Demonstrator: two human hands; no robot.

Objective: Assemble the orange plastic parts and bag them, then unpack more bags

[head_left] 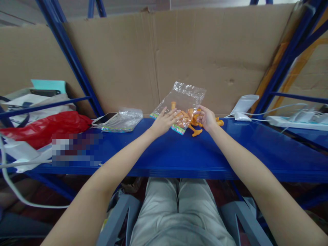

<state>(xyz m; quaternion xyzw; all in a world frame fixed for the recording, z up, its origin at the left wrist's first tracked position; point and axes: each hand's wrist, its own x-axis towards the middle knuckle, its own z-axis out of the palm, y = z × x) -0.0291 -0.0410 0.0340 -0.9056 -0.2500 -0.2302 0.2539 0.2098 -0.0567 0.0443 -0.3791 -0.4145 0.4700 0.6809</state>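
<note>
A clear plastic bag (pixel 188 95) with a colourful printed strip lies on the blue shelf, tilted toward the cardboard at the back. Orange plastic pieces (pixel 196 132) lie at its right side, and some show through the film. My left hand (pixel 164 123) rests on the bag with its fingers stretched out and slightly spread. At the right edge of the bag, my right hand (pixel 208 119) has its fingers curled in beside the orange pieces. What is between those fingertips is too small to make out. Another orange piece (pixel 219 121) pokes out just right of that hand.
More clear bags (pixel 128 119) lie left of my hands beside a phone (pixel 106 118). A red plastic bag (pixel 56 124) and white items fill the far left. On the right are a white device (pixel 242 116), cables and a power strip (pixel 297 122). Cardboard (pixel 123 61) closes off the back.
</note>
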